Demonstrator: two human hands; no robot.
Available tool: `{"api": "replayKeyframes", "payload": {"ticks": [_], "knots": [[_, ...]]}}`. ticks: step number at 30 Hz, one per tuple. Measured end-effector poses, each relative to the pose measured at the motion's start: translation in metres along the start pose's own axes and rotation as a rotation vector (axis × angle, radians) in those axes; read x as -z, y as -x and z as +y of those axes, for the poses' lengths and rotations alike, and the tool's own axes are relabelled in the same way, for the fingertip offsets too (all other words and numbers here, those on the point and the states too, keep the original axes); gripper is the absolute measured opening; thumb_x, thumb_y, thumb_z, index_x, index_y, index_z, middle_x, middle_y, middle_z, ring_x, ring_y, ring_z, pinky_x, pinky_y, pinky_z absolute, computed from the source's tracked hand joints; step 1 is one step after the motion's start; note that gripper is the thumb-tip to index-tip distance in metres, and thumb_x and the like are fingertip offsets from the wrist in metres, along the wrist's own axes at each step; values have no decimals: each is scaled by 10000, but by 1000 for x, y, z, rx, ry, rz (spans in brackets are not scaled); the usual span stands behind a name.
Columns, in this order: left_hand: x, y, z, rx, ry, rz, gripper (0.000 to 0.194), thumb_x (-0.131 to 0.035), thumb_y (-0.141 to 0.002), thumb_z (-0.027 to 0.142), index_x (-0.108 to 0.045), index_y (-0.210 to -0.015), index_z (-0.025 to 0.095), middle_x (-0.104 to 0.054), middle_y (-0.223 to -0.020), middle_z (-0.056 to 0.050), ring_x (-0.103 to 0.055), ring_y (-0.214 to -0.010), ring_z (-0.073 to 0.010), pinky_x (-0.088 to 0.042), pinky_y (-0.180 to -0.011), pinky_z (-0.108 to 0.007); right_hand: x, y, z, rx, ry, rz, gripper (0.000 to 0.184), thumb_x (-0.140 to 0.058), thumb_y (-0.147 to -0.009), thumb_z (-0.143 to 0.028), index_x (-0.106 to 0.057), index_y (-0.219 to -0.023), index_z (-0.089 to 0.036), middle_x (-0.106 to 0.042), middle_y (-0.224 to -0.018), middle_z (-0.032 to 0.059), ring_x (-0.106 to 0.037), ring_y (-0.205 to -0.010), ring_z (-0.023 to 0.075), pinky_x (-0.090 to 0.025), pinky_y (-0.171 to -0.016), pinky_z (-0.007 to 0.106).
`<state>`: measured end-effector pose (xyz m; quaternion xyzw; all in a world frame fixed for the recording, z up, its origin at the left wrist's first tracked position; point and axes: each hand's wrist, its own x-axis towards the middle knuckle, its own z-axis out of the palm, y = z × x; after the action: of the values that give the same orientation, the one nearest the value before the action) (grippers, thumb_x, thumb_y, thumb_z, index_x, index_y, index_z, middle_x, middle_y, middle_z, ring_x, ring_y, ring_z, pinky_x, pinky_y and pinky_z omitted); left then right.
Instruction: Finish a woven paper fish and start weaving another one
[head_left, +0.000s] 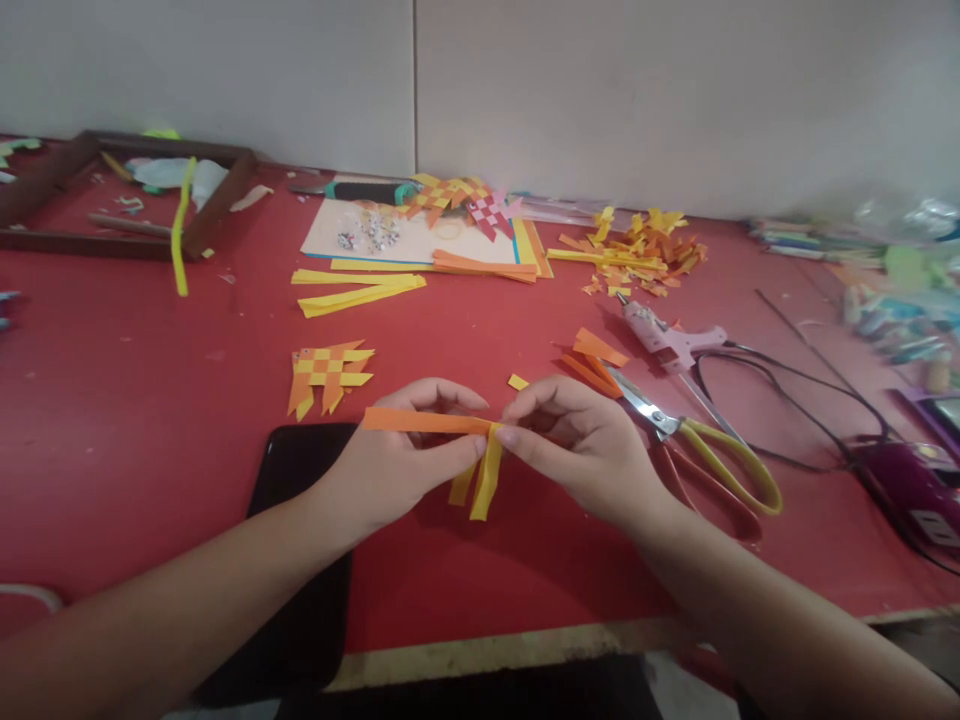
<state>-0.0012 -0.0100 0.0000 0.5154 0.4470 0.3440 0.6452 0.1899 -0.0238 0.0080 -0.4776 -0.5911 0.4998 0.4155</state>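
Observation:
My left hand [420,450] and my right hand [574,435] meet over the red table, each pinching paper strips where they cross. An orange paper strip [420,420] runs leftward across my left fingers. From the crossing, a folded yellow paper strip [487,485] hangs down with two ends showing. My fingertips partly hide the join. Left of my hands lies a woven paper fish [330,378] in orange and yellow. Beside my right hand are scissors [664,422] with red and yellow handles, orange strips [600,350] near their blades.
A black phone [300,560] lies under my left forearm. At the right are a pink glue gun [671,340] with its cord and a purple object [911,485]. Behind lie yellow strips [360,290], paper sheets [330,230], paper scraps [645,250] and a brown frame [56,243].

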Motion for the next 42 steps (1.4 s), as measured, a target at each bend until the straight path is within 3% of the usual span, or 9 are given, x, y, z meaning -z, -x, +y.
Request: {"api": "replayKeyframes", "payload": {"ticks": [7, 10, 13, 16, 25, 30, 34, 38, 42], "knots": [[0, 1, 0, 2, -14, 5, 218, -750, -766, 260, -637, -946, 212, -639, -875, 15, -625, -771, -118, -508, -660, -212, -1, 2, 2, 51, 65, 12, 147, -711, -831, -279, -590, -829, -195, -659, -785, 7, -651, -704, 115, -556, -644, 238], [1, 1, 0, 7, 10, 16, 226, -763, -760, 275, -639, -939, 216, -635, -872, 17, -622, -777, -122, -501, -667, -220, 2, 2, 2, 185, 216, 19, 125, -700, -843, -273, -605, -887, -205, -675, -834, 21, -659, -748, 133, -554, -677, 262], [1, 0, -2, 21, 51, 29, 191, -759, -759, 251, -639, -903, 216, -632, -873, 20, -614, -795, -120, -490, -689, -221, 5, 1, 1, 379, 424, -76, 300, -776, -785, -322, -624, -1020, -215, -691, -968, 52, -664, -884, 173, -551, -793, 304], [2, 0, -3, 39, 83, 35, 168, -752, -758, 235, -631, -872, 209, -627, -864, 20, -597, -785, -120, -476, -687, -228, 8, 0, 1, 437, 510, -122, 428, -804, -757, -378, -612, -1109, -228, -684, -1041, 70, -659, -953, 198, -548, -847, 328], [1, 0, 2, 54, 69, 11, 179, -768, -765, 279, -623, -833, 201, -626, -813, 24, -583, -755, -110, -460, -659, -212, 7, -2, 5, 455, 561, -70, 188, -684, -872, -276, -641, -1048, -226, -703, -966, 49, -666, -896, 167, -549, -814, 298], [1, 0, 2, 51, 77, 0, 197, -773, -758, 289, -611, -821, 197, -619, -786, 26, -580, -721, -108, -454, -628, -208, 7, -2, 4, 434, 546, -62, 141, -658, -890, -284, -674, -1023, -241, -713, -946, 43, -670, -878, 172, -546, -793, 306], [0, -1, 2, 55, 28, 13, 181, -759, -750, 272, -612, -825, 197, -617, -793, 23, -576, -697, -108, -447, -609, -210, 7, -2, 1, 303, 447, -78, 128, -621, -917, -327, -700, -961, -236, -708, -916, 37, -662, -824, 154, -529, -737, 285], [-1, -1, 1, 61, 32, -12, 144, -727, -749, 212, -605, -824, 200, -622, -762, 35, -570, -640, -95, -439, -580, -203, 6, -3, 0, 101, 337, -26, 244, -572, -940, -391, -678, -826, -203, -669, -794, 22, -607, -707, 128, -472, -632, 257], [-1, -1, -1, 45, 55, -50, 140, -716, -749, 164, -594, -808, 199, -631, -752, 44, -579, -659, -89, -437, -591, -188, 7, -4, 0, 58, 319, 74, 449, -542, -948, -449, -513, -583, -189, -484, -566, -30, -438, -532, 91, -365, -518, 252]]}}
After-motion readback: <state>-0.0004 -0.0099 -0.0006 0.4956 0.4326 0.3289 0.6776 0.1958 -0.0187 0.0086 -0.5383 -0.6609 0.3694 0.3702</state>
